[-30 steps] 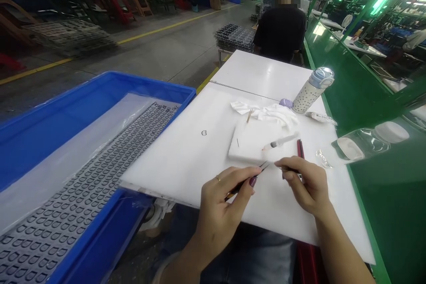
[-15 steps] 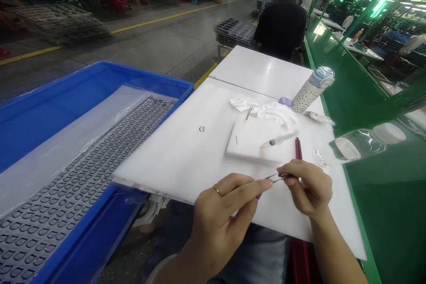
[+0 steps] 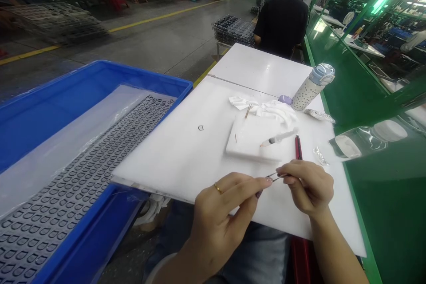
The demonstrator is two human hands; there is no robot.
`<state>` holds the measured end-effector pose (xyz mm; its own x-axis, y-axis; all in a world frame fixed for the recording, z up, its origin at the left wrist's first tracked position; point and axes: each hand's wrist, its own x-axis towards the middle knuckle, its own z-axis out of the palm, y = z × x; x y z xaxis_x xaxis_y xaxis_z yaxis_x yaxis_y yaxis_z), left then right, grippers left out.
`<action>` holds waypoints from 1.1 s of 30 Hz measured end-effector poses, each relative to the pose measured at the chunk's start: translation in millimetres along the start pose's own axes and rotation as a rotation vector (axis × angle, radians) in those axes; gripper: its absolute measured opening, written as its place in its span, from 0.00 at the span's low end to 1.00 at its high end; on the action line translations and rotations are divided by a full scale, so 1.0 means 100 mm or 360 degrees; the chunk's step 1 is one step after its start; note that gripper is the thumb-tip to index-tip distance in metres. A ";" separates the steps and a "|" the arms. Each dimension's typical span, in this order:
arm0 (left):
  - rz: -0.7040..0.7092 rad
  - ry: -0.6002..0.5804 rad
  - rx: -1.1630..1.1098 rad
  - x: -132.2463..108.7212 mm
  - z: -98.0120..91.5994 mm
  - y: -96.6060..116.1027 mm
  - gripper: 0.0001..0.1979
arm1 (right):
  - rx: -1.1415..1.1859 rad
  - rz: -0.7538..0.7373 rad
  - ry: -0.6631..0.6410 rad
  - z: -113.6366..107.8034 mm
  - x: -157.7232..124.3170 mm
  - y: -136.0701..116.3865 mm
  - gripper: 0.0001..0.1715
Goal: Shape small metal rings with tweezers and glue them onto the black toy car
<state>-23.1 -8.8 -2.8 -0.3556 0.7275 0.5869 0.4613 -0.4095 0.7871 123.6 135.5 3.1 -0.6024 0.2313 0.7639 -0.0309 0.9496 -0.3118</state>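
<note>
Above the near edge of the white table (image 3: 166, 151), both hands pinch a small thin dark ring (image 3: 278, 179) between them. My left hand (image 3: 222, 217), with a gold band on one finger, grips its left side between thumb and fingertips. On the other side, the fingertips of my right hand (image 3: 309, 186) close on it and hide part of its outline. A similar dark D-shaped ring (image 3: 200, 128) lies alone on the table. Beyond the hands, a syringe (image 3: 279, 138) with an orange tip rests on a white pad (image 3: 249, 148), near a thin dark pin (image 3: 236, 138).
At left, a blue tray (image 3: 140, 73) holds a sheet with rows of dark rings (image 3: 71, 193). A white cloth (image 3: 276, 110), thin sticks (image 3: 248, 111), a drinking bottle (image 3: 308, 91) and a clear jar (image 3: 366, 140) stand or lie to the right. A person (image 3: 282, 22) sits ahead.
Both hands keep their pinch on the ring, with barely any movement. The view has shifted very slightly, and the person ahead has moved an arm a little.
</note>
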 end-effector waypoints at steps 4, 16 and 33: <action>-0.0072 0.0000 -0.0041 0.00 0.01 -0.01 0.18 | -0.0026 0.0008 -0.0002 0.00 0.00 0.00 0.09; -0.0731 -0.0070 -0.0647 -0.05 0.04 -0.06 0.12 | -0.0188 0.0148 0.0106 0.00 -0.05 -0.01 0.09; -0.1507 -0.0163 -0.1835 0.07 0.04 -0.07 0.10 | -0.0286 0.0186 0.0203 0.01 -0.06 0.02 0.07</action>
<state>-25.3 1.6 -4.7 -0.0686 0.9793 -0.1904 -0.7973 0.0609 0.6005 126.0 135.8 -2.7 -0.4877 0.3559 0.7972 0.1824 0.9345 -0.3056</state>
